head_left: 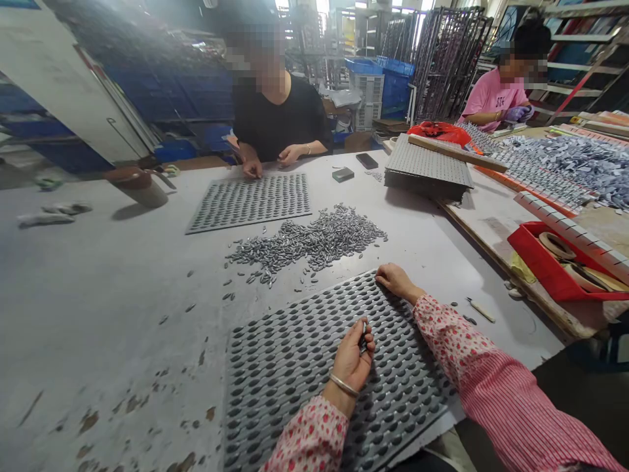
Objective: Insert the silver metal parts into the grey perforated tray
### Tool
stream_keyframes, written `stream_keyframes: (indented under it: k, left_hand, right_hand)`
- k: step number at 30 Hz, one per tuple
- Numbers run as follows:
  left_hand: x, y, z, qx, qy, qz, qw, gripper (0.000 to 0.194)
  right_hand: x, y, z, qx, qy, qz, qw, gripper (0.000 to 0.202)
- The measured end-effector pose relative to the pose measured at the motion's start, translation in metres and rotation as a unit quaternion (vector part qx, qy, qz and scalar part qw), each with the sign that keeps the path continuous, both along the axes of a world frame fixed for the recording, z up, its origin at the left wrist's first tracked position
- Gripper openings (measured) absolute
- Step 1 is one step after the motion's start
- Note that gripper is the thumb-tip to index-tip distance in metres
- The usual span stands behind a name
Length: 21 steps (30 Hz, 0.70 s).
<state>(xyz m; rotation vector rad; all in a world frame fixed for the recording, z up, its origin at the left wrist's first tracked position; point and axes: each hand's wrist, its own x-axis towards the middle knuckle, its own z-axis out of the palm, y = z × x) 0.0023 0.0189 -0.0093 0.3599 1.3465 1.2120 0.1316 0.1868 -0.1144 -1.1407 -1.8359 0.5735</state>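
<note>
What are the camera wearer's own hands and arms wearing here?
Both hands, left and right, are bare. A plain silver-toned bangle circles the left wrist. The left sleeve shows a red print on pale fabric; the right sleeve has that print near the wrist, red-and-white stripes above.

- on table point(122, 275), front: near tray point(295, 367)
- behind near tray: loose-piece pile point(319, 239)
- behind pile, leftward: far tray point(255, 202)
- left of far tray: mug point(142, 188)
- right of far tray: small box point(343, 174), phone point(367, 160), panel stack point(427, 164)
</note>
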Motion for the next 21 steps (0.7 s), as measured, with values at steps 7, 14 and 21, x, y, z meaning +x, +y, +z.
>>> stream_keyframes:
  k: [7, 14, 21]
  left_hand:
    - [0.002, 0.001, 0.0, 0.007, -0.001, -0.001, 1.0, 0.012]
    - [0.002, 0.007, -0.003, 0.033, 0.003, 0.011, 0.999, 0.009]
    - [0.007, 0.01, -0.002, 0.037, 0.0, 0.009, 0.999, 0.012]
  right_hand:
    - [-0.004, -0.012, 0.01, 0.013, 0.057, -0.034, 0.998, 0.007]
    - [-0.008, -0.065, 0.024, 0.003, 0.143, 0.116, 0.983, 0.019]
    - [-0.015, -0.094, 0.025, -0.118, 0.362, 0.218, 0.899, 0.027]
